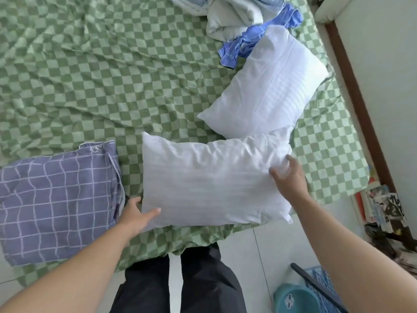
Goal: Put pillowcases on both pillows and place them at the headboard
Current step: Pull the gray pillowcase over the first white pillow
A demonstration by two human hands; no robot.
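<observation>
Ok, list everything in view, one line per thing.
bedsheet: one, green checked, covers the bed
pillows: two, white; near one at the bed edge, far one behind it to the right
pillowcase: one, purple with a grid pattern, left of the near pillow
blue cloth: one, crumpled, beyond the far pillow
quilt: one, pale, bundled at the top
basket: one, blue, on the floor, bottom right
left hand: grips the near pillow's lower left corner
right hand: grips its right end

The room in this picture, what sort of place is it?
Most likely a home bedroom: a bed with a green checked sheet, two white pillows, a purple grid-patterned pillowcase, and a heap of bedding at the far end.
</observation>
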